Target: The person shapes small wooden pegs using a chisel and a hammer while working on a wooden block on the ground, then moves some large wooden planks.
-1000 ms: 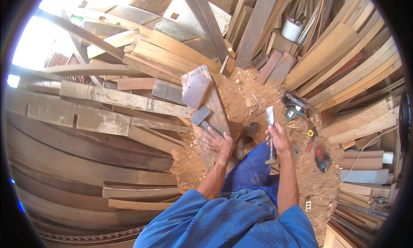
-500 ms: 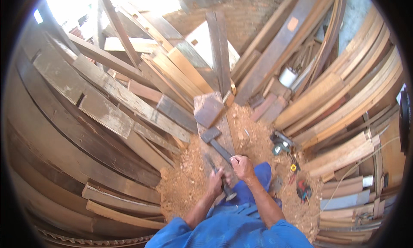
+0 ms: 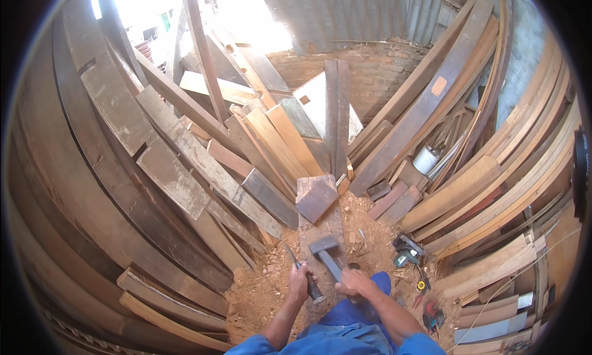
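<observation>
Lower centre, the left hand [image 3: 298,283] is wrapped round a chisel [image 3: 314,289], the right hand [image 3: 355,283] clenched on a hammer [image 3: 330,262] by its handle. Beyond, just below mid-frame, a dark wooden block [image 3: 317,202] lies on the plank bench [image 3: 307,233]. Looks like readying tools, I'd judge; any blow calls for a steadied chisel.

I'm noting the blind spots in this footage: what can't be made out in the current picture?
All in the head view:
Middle of the chisel: hidden by the left hand.
Lower handle of the hammer: covered by the right hand.
Near end of the wooden plank: hidden by the person's blue clothing.
Contents of the white container: too small to tell.
Much of the outdoors, upper left: washed out by glare.
</observation>
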`<action>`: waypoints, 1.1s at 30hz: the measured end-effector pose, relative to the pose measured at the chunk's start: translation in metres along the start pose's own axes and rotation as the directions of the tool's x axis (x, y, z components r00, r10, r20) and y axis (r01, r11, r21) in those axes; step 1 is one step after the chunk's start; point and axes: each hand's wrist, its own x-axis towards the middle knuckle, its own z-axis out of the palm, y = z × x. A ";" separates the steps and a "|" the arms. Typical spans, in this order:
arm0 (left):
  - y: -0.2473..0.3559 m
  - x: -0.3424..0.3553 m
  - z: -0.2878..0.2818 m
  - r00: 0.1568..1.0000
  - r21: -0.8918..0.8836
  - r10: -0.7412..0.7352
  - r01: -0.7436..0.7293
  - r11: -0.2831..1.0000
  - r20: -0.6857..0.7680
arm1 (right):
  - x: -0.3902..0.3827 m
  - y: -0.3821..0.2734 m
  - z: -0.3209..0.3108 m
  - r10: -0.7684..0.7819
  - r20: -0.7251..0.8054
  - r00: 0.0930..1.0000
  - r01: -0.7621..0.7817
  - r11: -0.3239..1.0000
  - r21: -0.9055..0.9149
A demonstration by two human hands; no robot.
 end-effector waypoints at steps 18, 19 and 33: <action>-0.012 -0.003 0.052 0.879 0.502 0.026 -0.296 0.813 0.477 | -0.015 0.013 0.066 -0.088 -0.048 0.995 0.080 0.413 0.907; -0.010 0.000 0.054 0.833 0.585 0.041 -0.422 0.693 0.552 | -0.014 0.013 0.076 -0.098 -0.147 0.984 0.167 0.250 0.954; 0.056 0.225 0.088 0.835 0.915 0.388 -0.303 -0.268 0.390 | -0.051 0.035 0.089 0.148 -0.186 0.971 0.147 0.243 0.959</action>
